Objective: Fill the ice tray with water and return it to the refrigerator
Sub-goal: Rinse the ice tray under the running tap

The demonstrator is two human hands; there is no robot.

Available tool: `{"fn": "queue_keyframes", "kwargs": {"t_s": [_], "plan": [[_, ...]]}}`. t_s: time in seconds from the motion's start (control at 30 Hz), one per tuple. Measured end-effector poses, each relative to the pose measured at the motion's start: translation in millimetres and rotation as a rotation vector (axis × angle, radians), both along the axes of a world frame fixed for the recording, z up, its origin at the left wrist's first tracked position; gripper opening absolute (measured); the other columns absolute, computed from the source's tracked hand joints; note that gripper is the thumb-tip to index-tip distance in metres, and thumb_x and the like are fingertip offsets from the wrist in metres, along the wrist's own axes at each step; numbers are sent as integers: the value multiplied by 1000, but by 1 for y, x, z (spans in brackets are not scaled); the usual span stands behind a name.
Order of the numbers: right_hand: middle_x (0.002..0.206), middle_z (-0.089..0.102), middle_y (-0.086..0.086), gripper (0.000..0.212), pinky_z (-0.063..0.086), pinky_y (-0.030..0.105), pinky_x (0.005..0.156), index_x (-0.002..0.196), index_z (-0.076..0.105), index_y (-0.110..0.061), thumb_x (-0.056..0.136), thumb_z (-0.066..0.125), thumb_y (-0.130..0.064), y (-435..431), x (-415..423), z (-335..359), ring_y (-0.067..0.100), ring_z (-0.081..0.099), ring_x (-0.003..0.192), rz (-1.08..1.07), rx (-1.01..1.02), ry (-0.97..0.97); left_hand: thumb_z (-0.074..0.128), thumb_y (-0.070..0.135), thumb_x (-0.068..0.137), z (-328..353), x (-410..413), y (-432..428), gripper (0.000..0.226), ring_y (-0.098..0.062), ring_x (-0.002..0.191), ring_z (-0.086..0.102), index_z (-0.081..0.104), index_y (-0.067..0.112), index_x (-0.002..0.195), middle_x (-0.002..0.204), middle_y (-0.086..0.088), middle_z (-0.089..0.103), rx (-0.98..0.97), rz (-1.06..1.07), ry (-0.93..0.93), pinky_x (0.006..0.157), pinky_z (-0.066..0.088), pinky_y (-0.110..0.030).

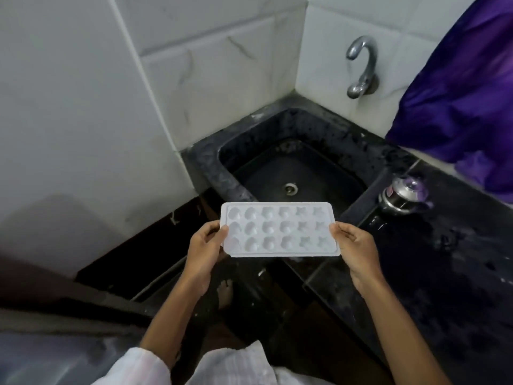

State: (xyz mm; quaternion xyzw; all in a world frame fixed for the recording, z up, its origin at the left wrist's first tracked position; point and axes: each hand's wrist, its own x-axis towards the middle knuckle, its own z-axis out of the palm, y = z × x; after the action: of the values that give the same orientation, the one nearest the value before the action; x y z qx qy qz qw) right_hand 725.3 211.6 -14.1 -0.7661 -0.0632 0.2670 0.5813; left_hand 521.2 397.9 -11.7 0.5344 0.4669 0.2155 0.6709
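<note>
A white ice tray [279,229] with several shaped cells is held level in front of the black sink [294,173], just short of its near rim. My left hand [205,251] grips the tray's left end, thumb on top. My right hand [354,245] grips its right end the same way. The metal tap [362,68] juts from the tiled wall behind the sink; no water runs from it. Whether the cells hold water I cannot tell.
Black stone counter [433,259] runs to the right, with a steel lidded pot [402,194] beside the sink. A purple cloth [466,95] hangs at the upper right. White tiled walls enclose the sink's corner. My bare foot [224,293] stands below on dark floor.
</note>
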Motion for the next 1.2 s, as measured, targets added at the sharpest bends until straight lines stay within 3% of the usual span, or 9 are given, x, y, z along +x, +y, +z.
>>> {"fn": "queue_keyframes", "kwargs": {"t_s": [0.2, 0.4, 0.6, 0.77, 0.9, 1.0, 1.07, 1.2], "plan": [[101, 72, -5, 21, 50, 21, 79, 112, 68, -16, 94, 63, -26, 67, 59, 9, 7, 67, 95, -166, 18, -48, 54, 22, 103, 9, 90, 94, 17, -20, 94, 74, 65, 14, 112, 106, -4, 74, -20, -178, -52, 71, 59, -30], [100, 72, -4, 8, 53, 34, 90, 91, 70, -29, 93, 62, -31, 146, 144, 35, 11, 67, 94, -243, -56, -124, 54, 19, 103, 26, 167, 185, 17, -23, 90, 74, 66, 11, 112, 101, -7, 77, -10, -232, -46, 68, 58, -31], [107, 68, 11, 23, 54, 31, 90, 104, 62, -8, 94, 61, -29, 222, 268, 73, 19, 67, 98, -406, 29, -41, 54, 18, 102, 40, 233, 258, 14, -19, 85, 71, 66, 13, 104, 94, -2, 73, 94, -244, -34, 71, 59, -36], [88, 59, 9, 39, 54, 34, 92, 113, 58, 2, 93, 64, -30, 253, 338, 84, 22, 63, 92, -487, -2, -2, 54, 18, 101, 42, 268, 282, 13, -20, 88, 72, 66, 19, 100, 95, -2, 74, 88, -284, -69, 79, 59, -40], [104, 55, 16, 38, 53, 34, 92, 120, 52, -2, 94, 63, -28, 269, 364, 74, 32, 60, 113, -522, 37, 127, 54, 18, 102, 37, 287, 287, 14, -24, 88, 72, 67, 19, 97, 94, -4, 75, 66, -322, -62, 81, 59, -44], [96, 59, 13, 37, 50, 39, 97, 128, 51, -1, 97, 57, -21, 276, 370, 67, 29, 63, 98, -534, 148, 205, 55, 19, 102, 31, 296, 287, 13, -20, 87, 73, 68, 18, 103, 96, -2, 75, 57, -341, -39, 72, 58, -36], [107, 62, 16, 37, 51, 39, 96, 129, 50, -1, 97, 59, -18, 277, 374, 61, 30, 64, 98, -555, 229, 228, 55, 19, 102, 26, 300, 286, 14, -18, 84, 74, 67, 18, 107, 96, -2, 76, 52, -357, -27, 66, 56, -31], [110, 64, 17, 33, 54, 38, 93, 113, 54, 0, 90, 68, -21, 274, 377, 49, 26, 67, 89, -602, 314, 228, 55, 19, 102, 22, 305, 280, 15, -18, 82, 75, 67, 16, 109, 95, -3, 77, 36, -395, -9, 65, 57, -32]]}}
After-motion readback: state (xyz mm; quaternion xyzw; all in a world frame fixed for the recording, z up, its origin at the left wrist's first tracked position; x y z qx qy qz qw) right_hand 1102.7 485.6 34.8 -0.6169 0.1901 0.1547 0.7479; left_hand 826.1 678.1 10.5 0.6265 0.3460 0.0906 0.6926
